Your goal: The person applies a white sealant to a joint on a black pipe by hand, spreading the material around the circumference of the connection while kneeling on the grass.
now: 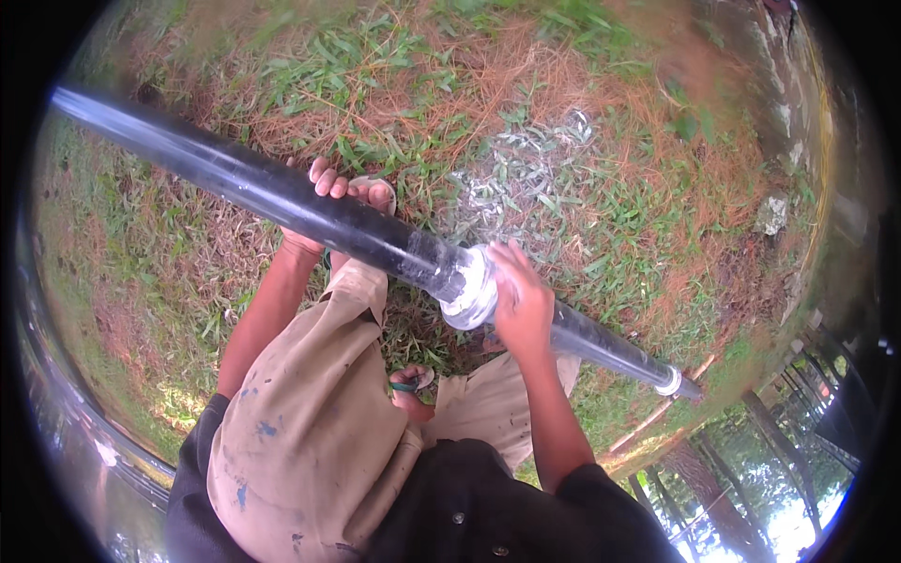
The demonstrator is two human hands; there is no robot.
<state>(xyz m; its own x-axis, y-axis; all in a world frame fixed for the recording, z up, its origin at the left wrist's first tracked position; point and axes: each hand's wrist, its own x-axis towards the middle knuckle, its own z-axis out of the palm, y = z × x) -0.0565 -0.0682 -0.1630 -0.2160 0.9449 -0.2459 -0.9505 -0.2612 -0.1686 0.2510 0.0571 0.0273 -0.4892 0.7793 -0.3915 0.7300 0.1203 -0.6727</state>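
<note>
A long black pole (235, 174) lies slantwise across my lap, from the far left down to the right. My left hand (328, 178) reaches under it, and its fingers curl over the far side. Around the pole's middle sits a thick joint (466, 291) smeared with white. My right hand (523, 300) presses against the right side of this joint, fingers bent over its top. Whether a small thing is tucked under those fingers is hidden. Beyond my right hand the pole goes on thinner, with a narrow white ring (668, 380) near its end.
Grass with brown needles (450, 84) covers the ground. A whitish powdery patch (535, 174) lies beyond the joint. My knees in stained tan trousers (310, 403) are bent below the pole. A mossy wall edge (798, 122) rises at right; tree trunks (709, 497) stand lower right.
</note>
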